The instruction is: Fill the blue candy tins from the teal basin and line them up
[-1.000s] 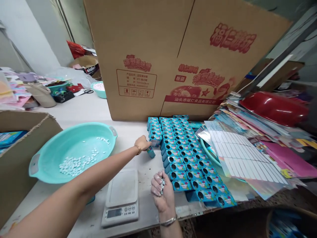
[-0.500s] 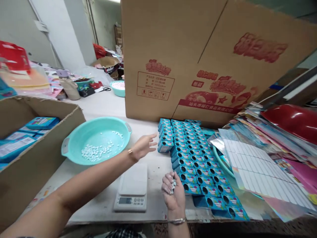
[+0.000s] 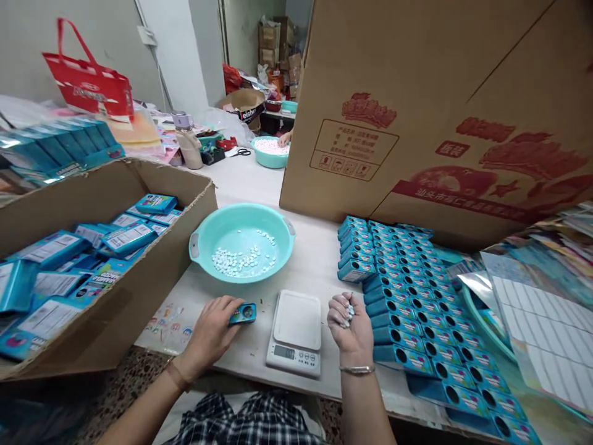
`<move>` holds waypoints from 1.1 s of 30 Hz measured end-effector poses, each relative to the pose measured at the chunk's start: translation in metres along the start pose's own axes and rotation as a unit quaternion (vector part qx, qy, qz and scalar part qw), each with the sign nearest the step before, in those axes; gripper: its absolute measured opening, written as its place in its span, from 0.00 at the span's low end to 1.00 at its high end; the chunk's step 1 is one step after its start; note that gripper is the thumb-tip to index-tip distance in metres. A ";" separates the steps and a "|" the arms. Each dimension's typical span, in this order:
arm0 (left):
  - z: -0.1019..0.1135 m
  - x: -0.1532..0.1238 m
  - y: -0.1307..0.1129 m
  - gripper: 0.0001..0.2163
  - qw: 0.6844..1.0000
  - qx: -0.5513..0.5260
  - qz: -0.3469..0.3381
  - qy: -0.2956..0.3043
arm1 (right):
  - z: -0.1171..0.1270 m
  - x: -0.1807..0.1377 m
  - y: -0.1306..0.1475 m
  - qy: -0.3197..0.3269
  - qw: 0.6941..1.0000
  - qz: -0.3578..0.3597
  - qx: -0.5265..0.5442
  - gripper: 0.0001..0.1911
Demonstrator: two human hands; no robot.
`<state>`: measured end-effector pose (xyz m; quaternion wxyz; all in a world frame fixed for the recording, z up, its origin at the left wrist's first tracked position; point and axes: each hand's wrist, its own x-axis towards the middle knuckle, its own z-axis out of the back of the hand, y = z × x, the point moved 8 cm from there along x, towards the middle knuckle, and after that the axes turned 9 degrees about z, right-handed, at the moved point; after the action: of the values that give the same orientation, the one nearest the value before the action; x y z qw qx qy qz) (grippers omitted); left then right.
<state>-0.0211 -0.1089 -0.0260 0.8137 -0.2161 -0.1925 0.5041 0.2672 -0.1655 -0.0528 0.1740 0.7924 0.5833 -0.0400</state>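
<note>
My left hand [image 3: 214, 327] is closed around a small blue candy box [image 3: 243, 313], whose end with a round hole faces up, left of the scale. White digital scale [image 3: 297, 321] stands between my two hands, its platform bare. My right hand [image 3: 351, 324] is curled palm-up around a handful of pale candies [image 3: 349, 313], which show between fingers and palm. Beyond my left hand, a turquoise basin [image 3: 271, 272] holds scattered pale candies [image 3: 234, 261]. Rows of blue boxes with dark round holes [image 3: 417, 303] stand packed to the right of my right hand.
An open carton [image 3: 152, 259] of blue boxes stands at the left. A large printed carton [image 3: 417, 123] rises behind the rows. Label sheets [image 3: 532, 321] overlap another basin at right. Farther back, another person's hand [image 3: 285, 139] is in a basin of pink candies [image 3: 271, 162].
My left hand, open and reaching toward the box rows before, is now back left of the scale holding a candy box. My right hand still holds candies. The view has shifted left.
</note>
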 end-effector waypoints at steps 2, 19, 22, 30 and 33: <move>0.003 0.007 -0.015 0.13 1.000 -0.012 -0.011 0.005 | -0.002 -0.002 -0.001 -0.009 1.000 0.000 0.008 0.09; 0.006 0.047 -0.104 0.48 0.984 -0.155 -0.071 -0.048 | 0.018 -0.015 0.053 -0.091 0.990 0.108 0.010 0.08; 0.045 0.032 -0.067 0.44 0.963 -0.243 -0.001 -0.119 | 0.020 -0.009 0.050 -0.095 0.989 0.110 -0.005 0.06; 0.012 0.002 -0.007 0.31 0.902 -0.397 0.152 -0.069 | -0.002 0.006 0.036 -0.041 0.991 0.104 -0.074 0.07; 0.002 0.007 -0.021 0.31 0.916 -0.377 0.128 -0.040 | -0.016 0.009 0.032 -0.021 0.987 0.112 -0.110 0.08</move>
<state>-0.0044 -0.1109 -0.0123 0.5919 -0.5094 -0.3710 0.5026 0.2975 -0.1607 -0.0330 0.2760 0.8274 0.4883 0.0279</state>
